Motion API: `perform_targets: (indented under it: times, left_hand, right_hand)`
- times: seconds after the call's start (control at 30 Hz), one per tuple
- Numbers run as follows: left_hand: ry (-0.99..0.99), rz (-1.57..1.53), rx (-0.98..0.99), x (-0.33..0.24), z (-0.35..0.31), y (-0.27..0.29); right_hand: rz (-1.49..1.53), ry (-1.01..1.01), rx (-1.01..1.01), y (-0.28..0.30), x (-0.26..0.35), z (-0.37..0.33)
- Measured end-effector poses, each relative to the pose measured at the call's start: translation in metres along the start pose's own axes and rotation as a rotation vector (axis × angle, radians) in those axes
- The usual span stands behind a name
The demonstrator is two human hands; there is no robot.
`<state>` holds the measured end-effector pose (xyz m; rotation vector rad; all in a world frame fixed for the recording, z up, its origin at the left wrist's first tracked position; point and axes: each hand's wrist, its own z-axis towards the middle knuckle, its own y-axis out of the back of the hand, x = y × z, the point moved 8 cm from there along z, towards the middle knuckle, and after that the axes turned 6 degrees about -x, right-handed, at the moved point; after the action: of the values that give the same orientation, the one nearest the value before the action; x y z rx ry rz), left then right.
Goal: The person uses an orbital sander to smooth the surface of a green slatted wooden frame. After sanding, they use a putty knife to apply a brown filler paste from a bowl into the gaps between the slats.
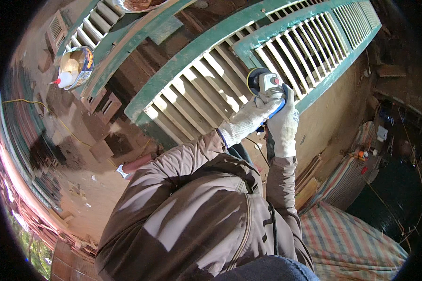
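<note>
Both hands wear white knit gloves and grip one angle grinder (pixel 270 80) with a pale head and blue body. My left hand (pixel 260 108) is closed around it from the left, and my right hand (pixel 284 122) is closed around it from the right. The grinder's round disc (pixel 254 80), dark with a yellow rim, is tilted beside the corner of a green-framed louvred shutter (pixel 241 46) with pale slats. That shutter lies over another green-framed shutter (pixel 166 79). Whether the disc touches the wood, I cannot tell.
At the left, a metal can (pixel 84 65) stands by a white bottle (pixel 64 79) with a red tip. A yellow cord (pixel 63 125) crosses the ground there. More shutters and wood scraps lie around. Striped sheeting (pixel 347 234) spreads at the lower right.
</note>
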<state>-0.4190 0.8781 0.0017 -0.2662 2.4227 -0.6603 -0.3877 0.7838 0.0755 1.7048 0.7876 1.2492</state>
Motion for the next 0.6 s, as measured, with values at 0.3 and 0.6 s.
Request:
perform_targets:
  times: [0.3, 0.6]
  left_hand:
    - [-0.115, 0.024, -0.159, -0.020, 0.029, 0.049]
    - [-0.153, -0.288, 0.085, -0.001, 0.031, 0.017]
  right_hand:
    - [0.042, 0.175, 0.018, -0.025, 0.049, 0.031]
    - [0.018, 0.201, -0.049, -0.017, 0.022, 0.020]
